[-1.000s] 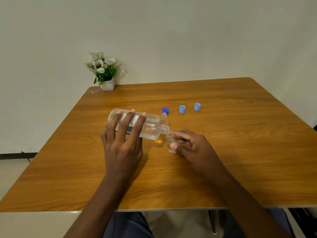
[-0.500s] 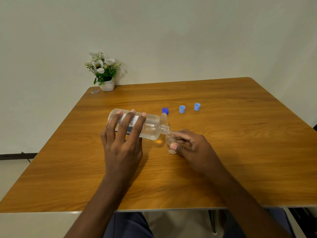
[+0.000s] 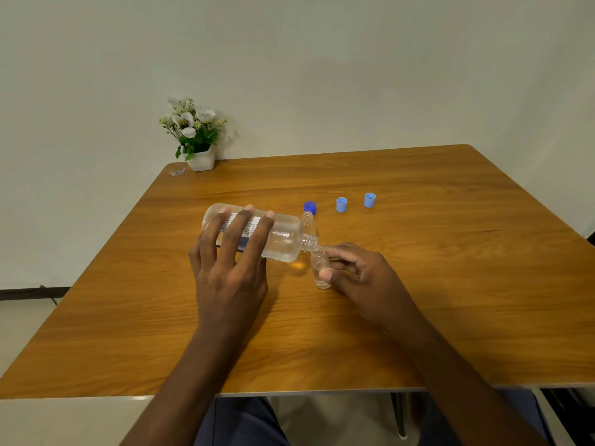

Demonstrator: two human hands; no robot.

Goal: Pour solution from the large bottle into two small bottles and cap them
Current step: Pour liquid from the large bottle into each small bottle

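Head view: the fingers [image 3: 240,225] of the left hand [image 3: 231,278] lie spread across the top of the large bottle [image 3: 285,238]. They grip it tipped on its side above the middle of the table [image 3: 418,317], its neck toward the right edge; the thumb is hidden beneath. The right hand [image 3: 363,278] pinches a small bottle [image 3: 320,268] between thumb and fingertips. It steadies the bottle upright with its open mouth just under the large bottle's mouth, the two touching or all but touching.

Whether liquid is running at this instant is too fine to tell. The small bottle seems to hold only a shallow layer at its base, so the first fill looks barely begun. A second small bottle [image 3: 308,220] stands uncapped just behind the large bottle's neck, toward the far edge, and appears unfilled. Beyond it, in a row along the far side, sit a dark blue cap [image 3: 310,207], a pale blue cap [image 3: 341,204] and a second pale blue cap [image 3: 369,200], all loose on the wood.

By that showing, most of the job lies ahead: finish this pour, fill the other bottle, and screw on both caps. A potted white flower [image 3: 199,146] stands at the far left corner.
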